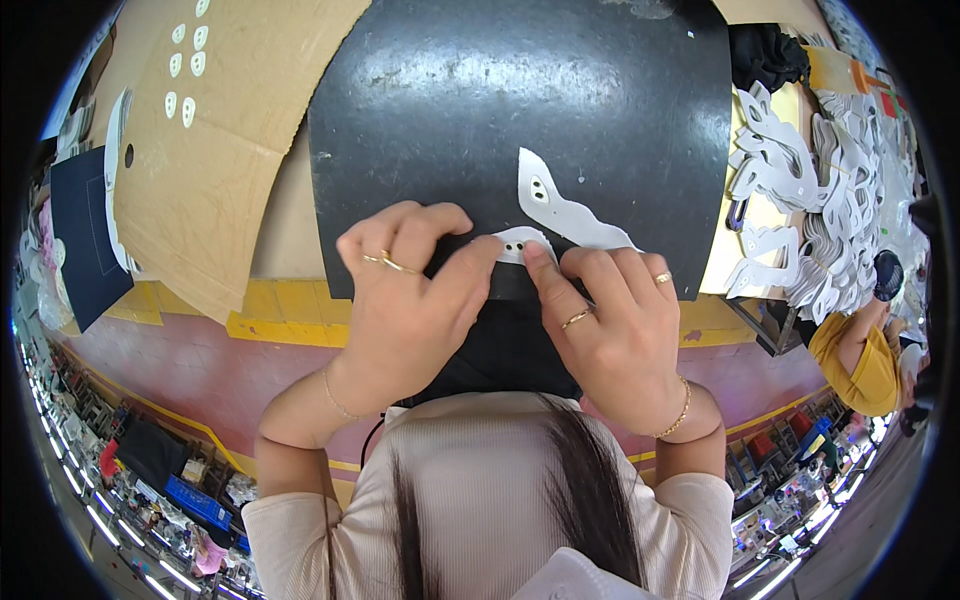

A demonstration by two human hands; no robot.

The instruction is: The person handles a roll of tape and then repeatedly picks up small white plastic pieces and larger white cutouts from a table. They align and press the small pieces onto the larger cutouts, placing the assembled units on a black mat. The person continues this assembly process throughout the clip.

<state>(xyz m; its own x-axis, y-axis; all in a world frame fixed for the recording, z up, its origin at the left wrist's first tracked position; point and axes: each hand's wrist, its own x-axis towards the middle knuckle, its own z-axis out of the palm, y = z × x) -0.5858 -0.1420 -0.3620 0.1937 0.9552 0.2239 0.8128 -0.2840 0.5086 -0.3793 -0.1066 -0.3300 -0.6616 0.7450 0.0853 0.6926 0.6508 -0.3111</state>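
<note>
A white curved cut-out piece (575,218) lies on the black mat in front of me. Its upper end carries a small oval patch (538,189) with two dark holes. Another such patch (514,247) sits at its near end, between my hands. The thumb of my left hand (400,290) presses the left edge of that near end, its other fingers curled above the mat. My right hand (615,320) pins the piece, its thumb on the near patch and bent fingers over the lower right part. Both hands hide some of the piece's near side.
The black mat (520,95) covers the table's middle. Several loose oval patches (188,110) lie on a brown cardboard sheet (225,170) at left. Stacks of white cut pieces (850,190) crowd the right side, below a black cloth (768,53). Another person's yellow sleeve (860,365) shows at far right.
</note>
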